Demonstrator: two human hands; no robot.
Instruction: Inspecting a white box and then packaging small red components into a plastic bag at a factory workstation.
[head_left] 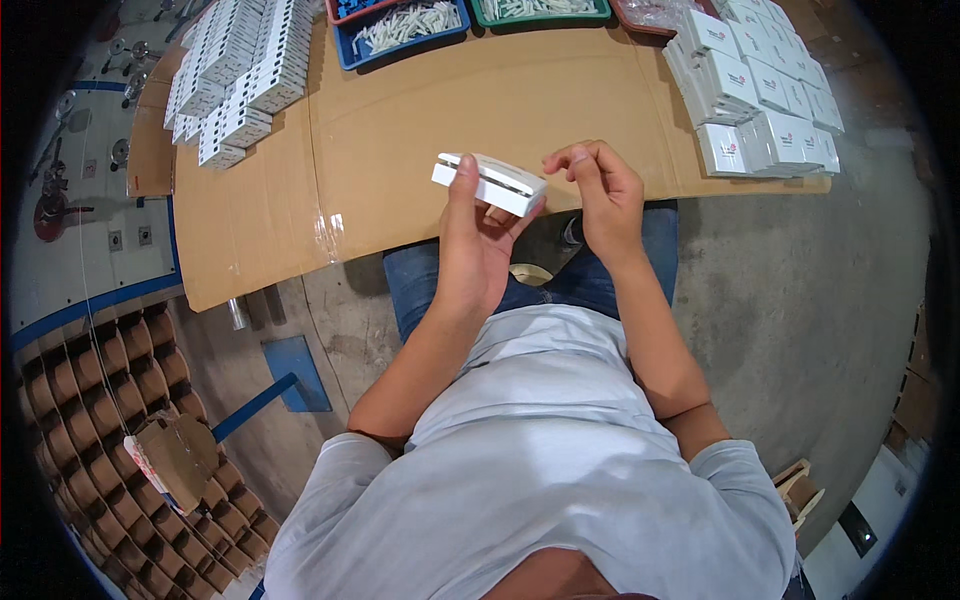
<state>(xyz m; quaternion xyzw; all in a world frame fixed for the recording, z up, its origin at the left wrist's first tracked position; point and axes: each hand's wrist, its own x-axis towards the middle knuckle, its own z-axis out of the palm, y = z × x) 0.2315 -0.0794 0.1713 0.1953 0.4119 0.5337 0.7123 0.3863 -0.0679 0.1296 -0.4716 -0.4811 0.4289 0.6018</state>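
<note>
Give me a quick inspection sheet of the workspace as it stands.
Surface: cardboard sheet covering the table.
Job's things: flat white box held in left hand.
Clutter: stacked white parts far left; small white cartons far right; blue tray and green tray of white pieces.
Grippers: right hand beside the box, fingers curled; contact unclear.
Cables: nothing seen.
Surroundings: concrete floor, brown spools lower left.
</note>
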